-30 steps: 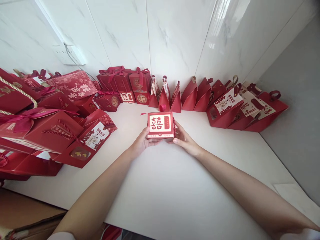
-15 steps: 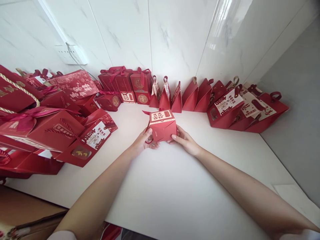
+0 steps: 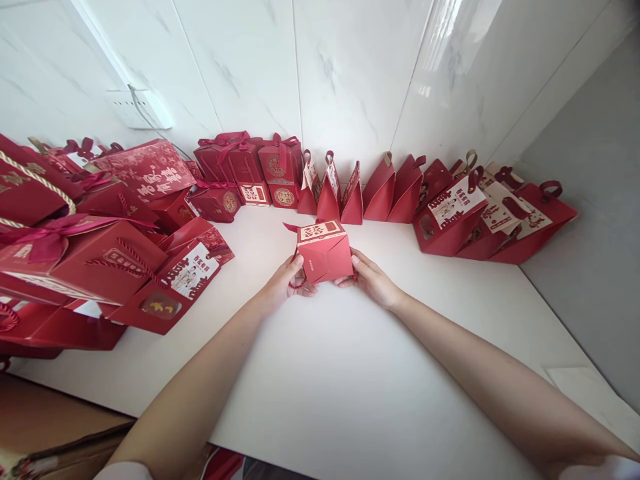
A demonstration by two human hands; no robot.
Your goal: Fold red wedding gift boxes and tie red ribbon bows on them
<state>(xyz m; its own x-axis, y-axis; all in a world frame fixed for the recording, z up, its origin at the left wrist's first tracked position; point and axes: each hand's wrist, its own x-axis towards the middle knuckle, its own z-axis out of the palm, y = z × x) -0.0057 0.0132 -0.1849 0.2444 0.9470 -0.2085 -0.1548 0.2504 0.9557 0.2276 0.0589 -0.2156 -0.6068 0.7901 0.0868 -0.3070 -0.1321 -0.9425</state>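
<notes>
Between my two hands is a small red gift box [image 3: 327, 260], tilted, with a cream panel of red characters on its upper face. Its near face shows folded flaps that meet at the middle. My left hand [image 3: 289, 280] is closed on the box's left side, thumb on the edge, and a dark red cord hangs by these fingers. On the other side, my right hand [image 3: 373, 279] grips the right edge with the thumb along the side and fingers beneath. A bit of red ribbon sticks out behind the box at the left. The undersides of the fingers are partly hidden.
Red ribbon-tied boxes [image 3: 240, 167] and pointed red boxes [image 3: 383, 190] line the wall. More gift boxes [image 3: 450, 213] stand at right, and a large pile [image 3: 90, 260] fills the left of the white table [image 3: 320, 387]. A wall socket [image 3: 137, 109] with a cable is behind.
The right thumb has slid from the box's near face to its right edge. The box has turned slightly, staying in both hands.
</notes>
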